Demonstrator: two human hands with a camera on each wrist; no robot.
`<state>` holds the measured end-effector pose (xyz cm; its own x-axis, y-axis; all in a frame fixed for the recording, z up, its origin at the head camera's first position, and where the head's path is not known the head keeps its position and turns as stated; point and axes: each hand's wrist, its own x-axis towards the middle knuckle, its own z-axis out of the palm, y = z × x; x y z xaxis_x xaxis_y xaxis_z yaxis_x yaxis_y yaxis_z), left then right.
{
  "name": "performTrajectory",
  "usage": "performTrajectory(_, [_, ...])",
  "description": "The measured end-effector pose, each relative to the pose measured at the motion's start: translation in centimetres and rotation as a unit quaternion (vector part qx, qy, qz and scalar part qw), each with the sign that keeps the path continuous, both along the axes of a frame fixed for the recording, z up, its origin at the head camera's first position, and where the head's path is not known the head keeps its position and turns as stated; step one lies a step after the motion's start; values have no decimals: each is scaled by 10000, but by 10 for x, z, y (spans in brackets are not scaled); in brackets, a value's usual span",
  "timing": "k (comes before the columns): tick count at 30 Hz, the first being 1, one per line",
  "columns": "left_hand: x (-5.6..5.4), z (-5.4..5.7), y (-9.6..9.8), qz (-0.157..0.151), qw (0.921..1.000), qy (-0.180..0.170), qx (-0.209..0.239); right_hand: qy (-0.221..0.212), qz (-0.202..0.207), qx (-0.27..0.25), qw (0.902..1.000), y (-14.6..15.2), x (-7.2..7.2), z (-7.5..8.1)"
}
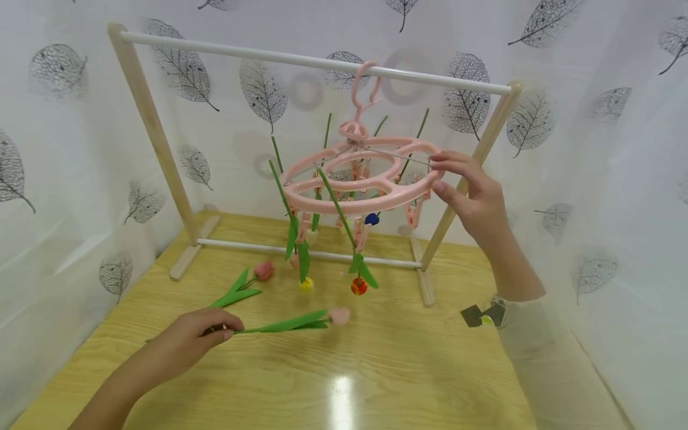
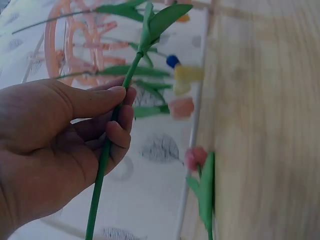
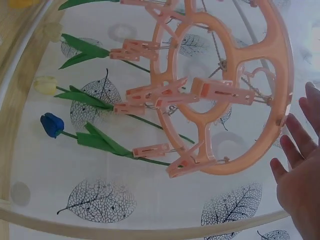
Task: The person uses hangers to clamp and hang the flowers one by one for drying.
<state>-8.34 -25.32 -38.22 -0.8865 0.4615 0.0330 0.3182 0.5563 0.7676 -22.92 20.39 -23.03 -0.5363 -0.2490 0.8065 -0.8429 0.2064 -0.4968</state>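
My left hand [image 1: 196, 334] pinches the green stem of a pale pink artificial tulip [image 1: 338, 316] low over the table. The left wrist view shows thumb and fingers round that stem [image 2: 104, 160]. My right hand [image 1: 475, 194] is at the right edge of a pink oval clip hanger [image 1: 371, 206], its fingertips right at the rim. Straight, spread fingers [image 3: 300, 140] show there in the right wrist view. Tulips hang head down from the hanger's clips, among them an orange-red one [image 1: 359, 286], a yellow one [image 1: 307, 284] and a blue one [image 3: 52, 125]. A clip [image 1: 412, 214] near my right hand holds no flower.
The hanger hooks over the white top bar [image 1: 301, 59] of a rack with wooden legs [image 1: 156, 137]. A darker pink tulip [image 1: 263, 270] lies on the wooden table [image 1: 376, 370] beyond my left hand. A leaf-patterned white curtain [image 1: 333, 24] surrounds the table.
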Motion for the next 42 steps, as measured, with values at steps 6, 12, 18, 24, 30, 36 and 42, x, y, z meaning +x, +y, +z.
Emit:
performTrajectory(6, [-15,14,48,-204,9990,390,-81,42,518,-1160,9919,-8,36,-17])
performTrajectory(12, [-30,26,92,-565,9921,1098,-227,132,574,105,9982,-23,69,-55])
performTrajectory(18, [-45,38,122,-823,9845,1511,-334,-307,498,1823,9815,-34,83,-87])
performTrajectory(24, [-53,50,140,-931,9771,1879,-354,-334,282,2548,9660,-39,88,-105])
performTrajectory(30, [-55,57,151,-1085,9715,2077,-359,-506,136,2681,9620,-42,87,-110])
performTrajectory(36, [-58,61,157,-1219,9637,2354,-333,-1118,3,2734,9554,-41,89,-108])
performTrajectory(42, [-59,62,161,-1203,9547,2698,-351,-1548,3,2875,9452,-36,89,-105])
